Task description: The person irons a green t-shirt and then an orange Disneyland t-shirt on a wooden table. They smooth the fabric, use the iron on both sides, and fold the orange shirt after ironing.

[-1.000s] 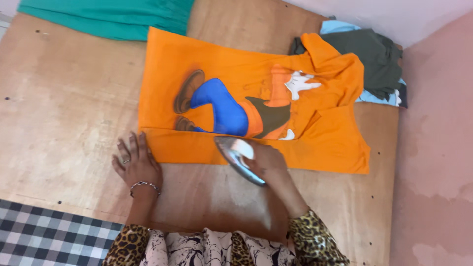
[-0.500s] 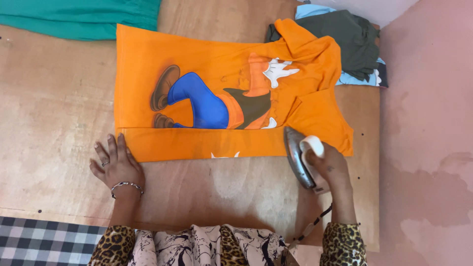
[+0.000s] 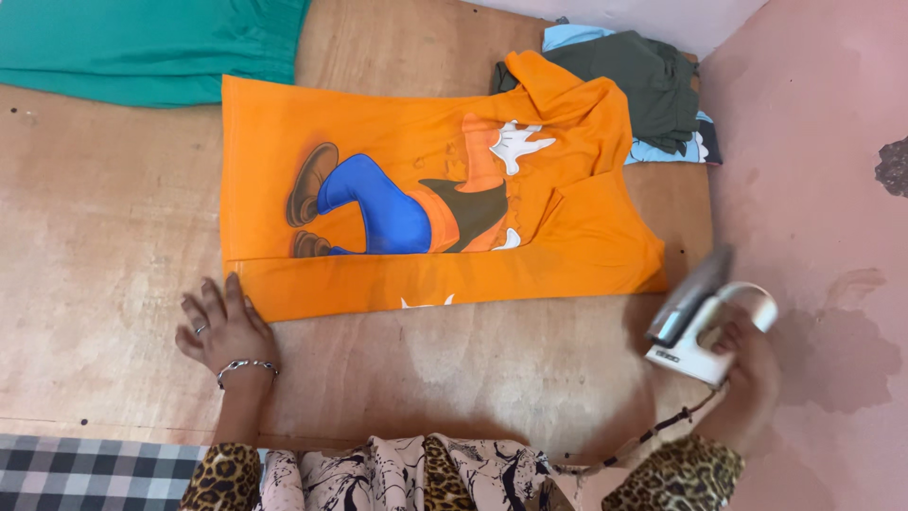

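Observation:
An orange T-shirt [image 3: 397, 142] with a cartoon print lies flat on the plywood board [image 3: 113, 218], its near edge folded over. My left hand [image 3: 222, 326] rests flat, fingers apart, on the board and touches the shirt's near-left corner. My right hand [image 3: 747, 364] grips the handle of a white electric iron [image 3: 705, 317], lifted off the shirt and tilted, at the board's right edge over the pink floor. Its cord trails back toward my sleeve.
A teal cloth [image 3: 151, 47] lies at the board's far left. A pile of dark green and light blue clothes [image 3: 653, 85] sits at the far right corner. A checked cloth [image 3: 85, 473] lies near left. Pink floor [image 3: 823, 189] runs along the right.
My right hand has carried the iron rightward along the shirt's folded edge, then lifted it clear past the board's right edge. My left hand has stayed at the shirt's corner.

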